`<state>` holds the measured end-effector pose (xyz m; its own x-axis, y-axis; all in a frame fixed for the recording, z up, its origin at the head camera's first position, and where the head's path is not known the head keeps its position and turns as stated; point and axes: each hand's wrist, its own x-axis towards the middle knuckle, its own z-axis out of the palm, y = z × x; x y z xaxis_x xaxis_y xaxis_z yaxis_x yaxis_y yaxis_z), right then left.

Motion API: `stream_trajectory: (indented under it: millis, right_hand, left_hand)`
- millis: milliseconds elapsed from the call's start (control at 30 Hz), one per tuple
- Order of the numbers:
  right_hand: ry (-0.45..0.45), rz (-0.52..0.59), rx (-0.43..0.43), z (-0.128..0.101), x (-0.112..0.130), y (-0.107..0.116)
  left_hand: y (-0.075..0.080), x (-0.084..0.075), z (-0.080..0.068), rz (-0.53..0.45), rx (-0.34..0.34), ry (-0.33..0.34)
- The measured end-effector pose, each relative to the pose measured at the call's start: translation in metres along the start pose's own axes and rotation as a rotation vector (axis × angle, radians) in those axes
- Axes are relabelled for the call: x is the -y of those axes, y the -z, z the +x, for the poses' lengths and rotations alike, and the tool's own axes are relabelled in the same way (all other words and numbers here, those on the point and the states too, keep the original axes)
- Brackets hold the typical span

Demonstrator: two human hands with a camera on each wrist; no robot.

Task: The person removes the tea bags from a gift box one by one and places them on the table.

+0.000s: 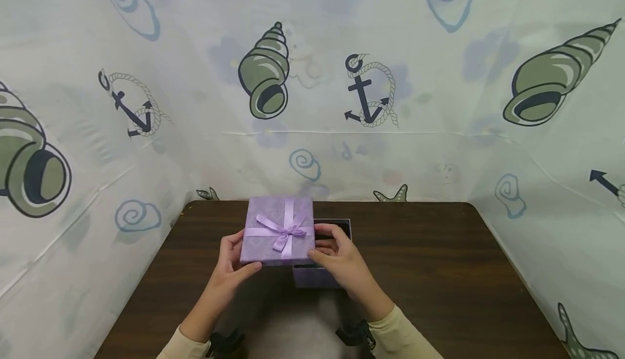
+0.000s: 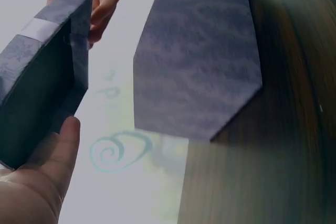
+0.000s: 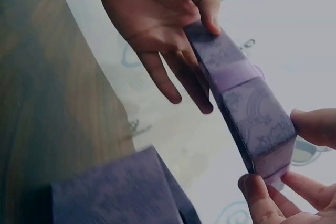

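Purple lid (image 1: pixel 278 230) in both hands' grip, left hand (image 1: pixel 229 264) and right hand (image 1: pixel 342 264), above box (image 1: pixel 317 275)

Head view looked forward and down from above the counter (image 1: pixel 439 272), mid-range, facing the printed backdrop (image 1: pixel 312 77). Left wrist view sat very close, beneath the lifted lid (image 2: pixel 42 82), looking across at the box base (image 2: pixel 197 61). Right wrist view looked from the opposite side (equally close). All three shared lid and base.
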<state>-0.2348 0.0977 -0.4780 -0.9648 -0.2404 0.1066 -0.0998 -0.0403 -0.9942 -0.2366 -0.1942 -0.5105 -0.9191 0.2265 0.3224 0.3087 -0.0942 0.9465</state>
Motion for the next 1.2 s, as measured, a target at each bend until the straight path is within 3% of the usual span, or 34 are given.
stream_trajectory:
  millis: [400, 600, 700, 933, 1200]
  right_hand:
    - [0.013, 0.036, 0.023, 0.015, -0.009, -0.037]
    - [-0.001, 0.046, -0.015, 0.021, -0.016, -0.055]
    - [0.017, 0.062, -0.019, 0.023, -0.019, -0.064]
    - [0.025, 0.104, 0.003, 0.015, -0.023, -0.084]
    - [0.075, 0.151, 0.040, 0.015, -0.033, -0.102]
  left_hand:
    - [0.034, 0.004, -0.015, 0.040, -0.038, 0.044]
    - [0.052, 0.002, -0.017, 0.070, -0.043, 0.049]
    - [0.062, 0.001, -0.019, 0.145, -0.039, 0.033]
    - [0.090, -0.004, -0.030, 0.437, -0.037, 0.023]
    - [0.104, 0.002, -0.030, 0.498, -0.096, 0.083]
